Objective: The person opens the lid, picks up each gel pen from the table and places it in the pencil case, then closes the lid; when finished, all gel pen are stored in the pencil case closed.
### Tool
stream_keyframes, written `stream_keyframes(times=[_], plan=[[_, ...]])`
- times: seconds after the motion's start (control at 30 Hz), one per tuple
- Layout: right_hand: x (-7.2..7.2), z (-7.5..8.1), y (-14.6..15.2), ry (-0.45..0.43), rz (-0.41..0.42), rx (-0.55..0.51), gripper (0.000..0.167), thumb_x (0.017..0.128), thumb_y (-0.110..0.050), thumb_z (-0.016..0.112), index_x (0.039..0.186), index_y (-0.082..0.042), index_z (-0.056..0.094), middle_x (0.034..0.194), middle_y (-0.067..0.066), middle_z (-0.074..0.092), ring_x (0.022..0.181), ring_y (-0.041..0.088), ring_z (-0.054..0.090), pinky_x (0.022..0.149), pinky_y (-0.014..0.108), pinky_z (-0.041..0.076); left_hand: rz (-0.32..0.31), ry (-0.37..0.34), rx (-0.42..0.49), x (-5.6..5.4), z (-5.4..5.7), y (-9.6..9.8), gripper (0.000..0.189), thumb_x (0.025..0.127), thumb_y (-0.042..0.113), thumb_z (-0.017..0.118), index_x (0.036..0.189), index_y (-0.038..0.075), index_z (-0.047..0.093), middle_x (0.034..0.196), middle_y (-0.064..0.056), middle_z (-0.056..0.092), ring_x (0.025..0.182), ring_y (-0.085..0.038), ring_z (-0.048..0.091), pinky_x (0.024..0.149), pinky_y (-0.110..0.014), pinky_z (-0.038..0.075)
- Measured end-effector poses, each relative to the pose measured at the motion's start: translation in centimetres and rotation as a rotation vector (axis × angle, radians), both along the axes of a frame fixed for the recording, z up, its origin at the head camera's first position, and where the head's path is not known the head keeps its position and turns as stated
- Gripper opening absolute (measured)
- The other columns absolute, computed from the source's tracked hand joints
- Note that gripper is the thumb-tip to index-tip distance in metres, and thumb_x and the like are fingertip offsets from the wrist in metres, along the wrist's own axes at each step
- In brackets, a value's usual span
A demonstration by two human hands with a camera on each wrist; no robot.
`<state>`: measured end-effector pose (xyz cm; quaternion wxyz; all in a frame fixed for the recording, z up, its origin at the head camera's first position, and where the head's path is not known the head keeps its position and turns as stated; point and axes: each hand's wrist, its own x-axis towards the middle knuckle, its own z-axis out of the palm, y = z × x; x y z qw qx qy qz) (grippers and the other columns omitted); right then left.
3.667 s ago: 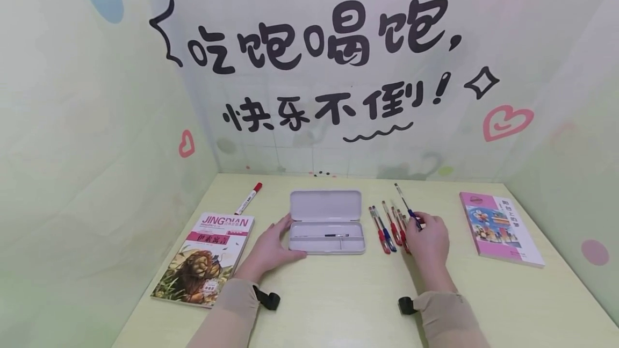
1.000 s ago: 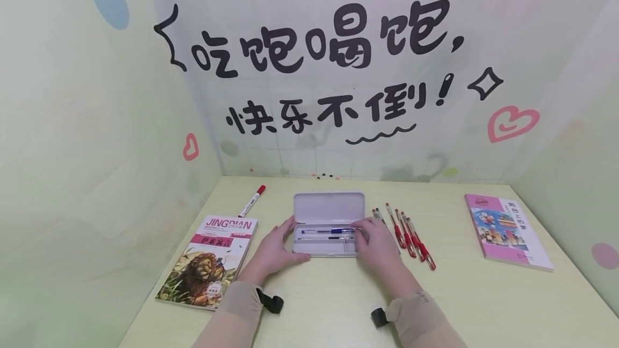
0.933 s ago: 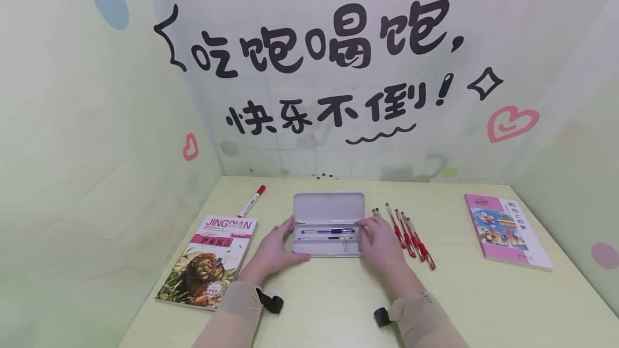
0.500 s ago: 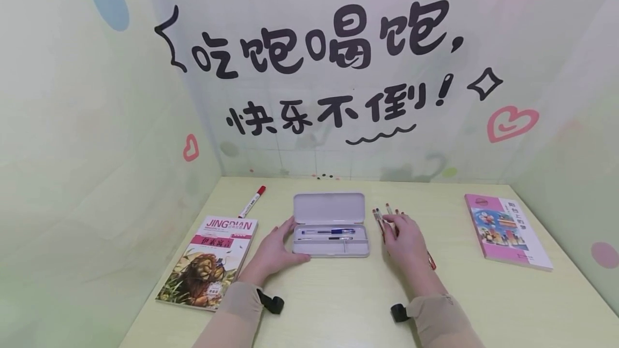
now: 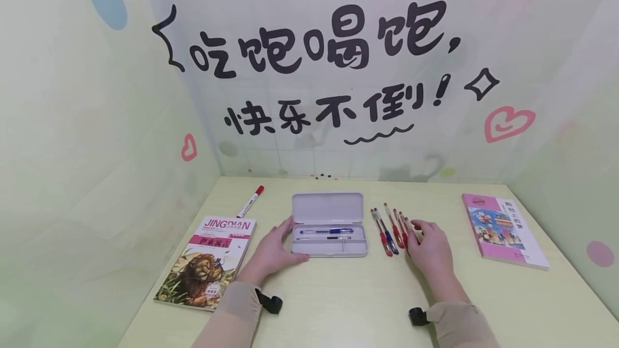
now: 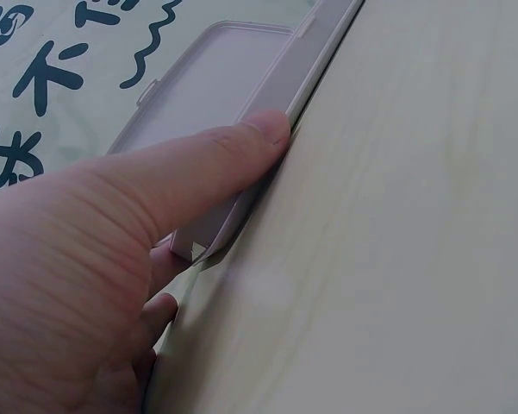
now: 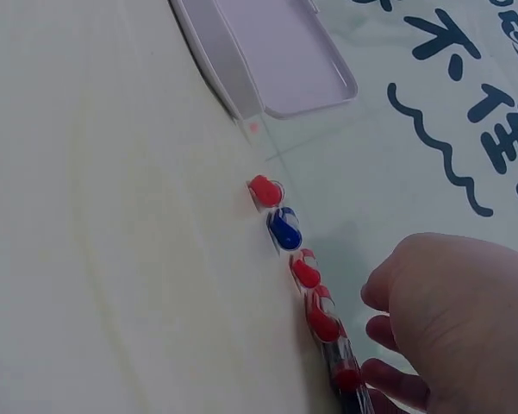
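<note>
In the head view an open white pencil case (image 5: 316, 248) stands on the table, its lid up at the back. A blue-capped pen (image 5: 333, 231) and a darker slim pen (image 5: 333, 238) lie in its rear compartment. My left hand (image 5: 273, 254) grips the case's left end, with the thumb along the front edge in the left wrist view and the fingers behind. My right hand (image 5: 430, 248) is at the right side of a row of gel pens (image 5: 397, 232), mostly red with one blue. Its fingers are loosely bent beside the rightmost pens; their tips are partly hidden.
A book with a lion cover (image 5: 205, 265) lies at the left, and a red-capped marker (image 5: 251, 201) lies behind it. On the right lies a pink book (image 5: 505, 230). A printed fabric wall (image 5: 329, 160) encloses the table's back and sides.
The blue-capped pen has been left in the case. My right hand has gone from the case to the right, past the pens, which now lie closer together. The left hand keeps its place.
</note>
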<state>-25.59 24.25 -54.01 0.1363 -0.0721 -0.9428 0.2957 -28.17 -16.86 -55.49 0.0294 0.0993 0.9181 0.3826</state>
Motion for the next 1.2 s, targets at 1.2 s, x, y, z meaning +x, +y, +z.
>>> stream_keyframes(times=[1.2], plan=[[0.2,0.25,0.66,-0.242,-0.123,-0.009,0.037,0.109,-0.026,0.058,0.12,0.007,0.069,0.102,0.024,0.074,0.084,0.033,0.066,0.073,0.046,0.058,0.0,-0.014,-0.001,0.11,0.23,0.0,0.123,0.074,0.053,0.1,0.174,0.031,0.033,0.178,-0.005,0.041,0.166,-0.05,0.031,0.137,-0.068,0.026]])
